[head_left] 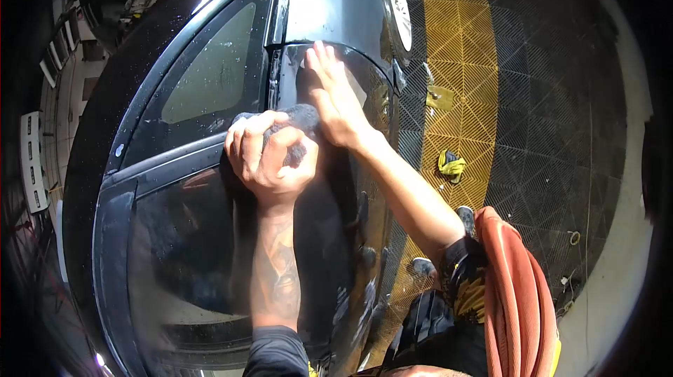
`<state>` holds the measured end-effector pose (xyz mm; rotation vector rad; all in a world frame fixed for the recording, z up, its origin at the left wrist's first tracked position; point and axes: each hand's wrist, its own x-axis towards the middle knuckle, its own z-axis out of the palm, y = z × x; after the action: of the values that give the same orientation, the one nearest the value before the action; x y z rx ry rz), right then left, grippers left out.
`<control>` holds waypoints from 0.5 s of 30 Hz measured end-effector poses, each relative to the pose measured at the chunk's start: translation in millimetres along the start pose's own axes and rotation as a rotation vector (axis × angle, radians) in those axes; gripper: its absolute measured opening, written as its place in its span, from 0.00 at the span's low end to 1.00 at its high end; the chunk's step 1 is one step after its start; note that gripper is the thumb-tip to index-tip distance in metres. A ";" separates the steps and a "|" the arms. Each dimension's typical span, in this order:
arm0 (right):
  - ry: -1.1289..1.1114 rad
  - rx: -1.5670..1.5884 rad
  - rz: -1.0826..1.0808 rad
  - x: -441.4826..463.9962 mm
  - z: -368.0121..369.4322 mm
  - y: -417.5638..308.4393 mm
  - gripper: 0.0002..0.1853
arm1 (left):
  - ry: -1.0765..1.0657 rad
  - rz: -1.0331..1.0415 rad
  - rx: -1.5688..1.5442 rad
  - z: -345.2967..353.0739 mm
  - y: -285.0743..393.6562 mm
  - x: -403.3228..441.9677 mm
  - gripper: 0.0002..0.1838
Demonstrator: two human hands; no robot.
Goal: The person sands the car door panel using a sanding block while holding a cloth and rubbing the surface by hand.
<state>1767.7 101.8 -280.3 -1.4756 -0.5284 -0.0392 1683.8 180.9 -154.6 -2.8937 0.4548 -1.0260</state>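
1. Grey, fuzzy cloth (304,117) lies bunched in the left hand (270,156), showing between its curled fingers and spilling out on the far side, just left of the right hand.
2. Nothing is gripped by the right hand (338,102); it is flat, its fingers stretched toward the far side, over the car's dark panel. Whether the whole palm touches cannot be told.
3. Both hands are at the black car (333,2), whose glossy, curved body carries bright reflections; drops speckle the glass of the far window (214,72).
4. To the right, the floor (459,33) has ridged yellow and dark tiles, with a crumpled yellow-and-dark item (451,166) on it.
5. Near right hangs a ribbed, rust-coloured fabric (515,293).
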 end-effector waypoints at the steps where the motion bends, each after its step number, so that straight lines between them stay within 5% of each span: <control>1: -0.001 0.002 -0.002 -4.4 2.1 -2.7 0.35 | 0.011 0.007 0.000 -0.3 -0.2 1.5 0.14; 15: 0.121 -0.126 0.190 10.1 12.4 -6.0 0.37 | 0.072 -0.022 0.032 1.1 -2.8 -5.4 0.13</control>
<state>1770.7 115.8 -271.0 -1.6296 -0.2897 -0.0122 1681.3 185.0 -158.4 -2.8475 0.4059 -1.1332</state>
